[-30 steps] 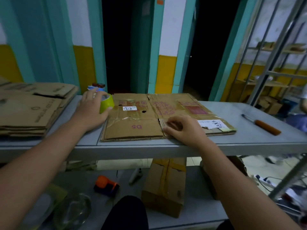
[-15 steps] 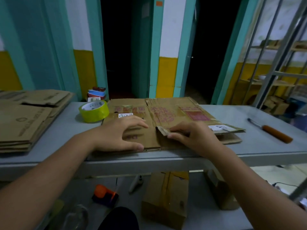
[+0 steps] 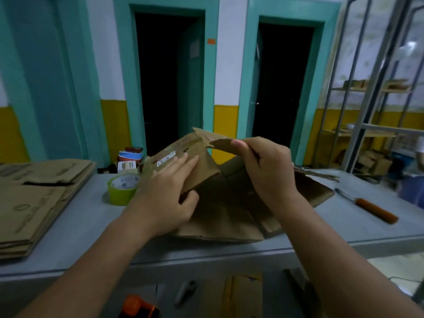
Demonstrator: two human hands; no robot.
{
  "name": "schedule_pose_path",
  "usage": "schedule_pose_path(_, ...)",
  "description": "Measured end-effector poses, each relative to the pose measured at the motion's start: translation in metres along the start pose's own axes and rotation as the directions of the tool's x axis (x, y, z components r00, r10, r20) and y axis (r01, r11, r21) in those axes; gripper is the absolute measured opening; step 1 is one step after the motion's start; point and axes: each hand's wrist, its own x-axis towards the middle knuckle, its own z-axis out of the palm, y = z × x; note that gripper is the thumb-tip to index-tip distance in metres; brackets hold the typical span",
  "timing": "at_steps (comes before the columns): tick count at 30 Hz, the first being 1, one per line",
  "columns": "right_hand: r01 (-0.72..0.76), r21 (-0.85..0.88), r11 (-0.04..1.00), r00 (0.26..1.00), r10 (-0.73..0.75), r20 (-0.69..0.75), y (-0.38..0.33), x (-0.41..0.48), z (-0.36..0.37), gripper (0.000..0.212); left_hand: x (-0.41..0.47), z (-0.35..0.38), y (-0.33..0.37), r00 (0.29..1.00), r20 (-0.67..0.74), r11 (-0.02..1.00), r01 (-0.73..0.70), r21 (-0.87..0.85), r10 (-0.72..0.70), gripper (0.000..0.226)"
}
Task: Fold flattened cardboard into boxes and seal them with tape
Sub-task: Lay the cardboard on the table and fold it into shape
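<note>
The wall [image 3: 226, 65] was white above with a yellow band [image 3: 226, 120] below, cut by two dark doorways [image 3: 160, 88] in teal frames [image 3: 124, 65], and a teal panel [image 3: 46, 88] filled the left side. A grey table [image 3: 87, 226] ran across the front, and a metal rack [image 3: 390, 129] with cluttered shelves stood at the right against the same white and yellow wall. The light was dim, and a patch of pale floor [image 3: 394, 265] showed below the table's right end.
</note>
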Motion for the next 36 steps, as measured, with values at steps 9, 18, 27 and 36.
schedule_pose_path(9,0.053,0.107,0.993,0.987,-0.068,0.144,-0.013,0.029,-0.014,0.034,0.016,-0.01,0.021,0.933,-0.36,0.914,-0.136,-0.383,-0.011,0.024)
schedule_pose_path(18,-0.465,-0.12,0.877,0.883,0.451,-0.13,0.075,-0.023,-0.068,0.088,-0.006,0.02,-0.003,0.842,-0.457,0.808,-0.044,-0.588,-0.287,0.031)
schedule_pose_path(27,-0.588,0.164,0.792,0.807,0.561,0.186,0.103,-0.05,-0.027,0.024,0.009,0.028,-0.034,0.93,-0.191,0.557,0.019,-0.83,-0.315,0.048)
schedule_pose_path(36,-0.605,0.177,0.776,0.794,0.572,0.207,0.11,-0.038,0.019,0.055,0.07,-0.003,-0.078,0.975,0.197,0.518,0.22,-0.827,-0.1,0.082)
